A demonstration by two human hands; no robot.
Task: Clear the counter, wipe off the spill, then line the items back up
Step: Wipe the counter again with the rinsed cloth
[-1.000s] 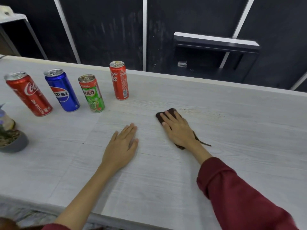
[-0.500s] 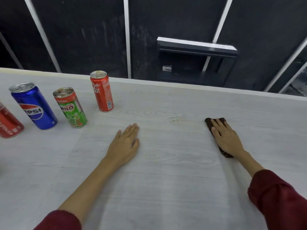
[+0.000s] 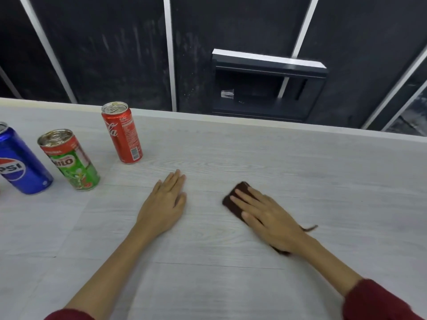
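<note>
While both forearms reach up from the bottom of the frame, dark red sleeves [image 3: 379, 301] pushed back from the wrists, I see the two hands lying flat on the pale wood-grain counter [image 3: 208, 285]. Nearest of the two, at right of center, the right hand [image 3: 268, 218] presses palm-down on a dark brown cloth [image 3: 233, 199]; its fingers are straight and slightly spread, pointing toward the upper left, and the cloth sticks out beyond the fingertips and under the heel of the palm, with a thin loose tail of it showing just right of the wrist. I cannot tell whether any spill is left on the surface around it.

At center, the left hand [image 3: 165, 205] rests open on the bare counter, fingers straight and held close together, thumb alongside, holding nothing. It lies near the cloth but apart from it.

Farther up at the left, three cans stand upright: a blue Pepsi can [image 3: 20, 162] cut by the left edge, a green Milo can [image 3: 69, 159] just right of it, and a red Coca-Cola can [image 3: 122, 132] farther back and to the right, close to the counter's far edge.

Beyond the counter, in the upper part of the frame, a dark wall with pale strips carries a dark shelf [image 3: 269, 86] with a small clear cup [image 3: 227, 93] lying on its side.
</note>
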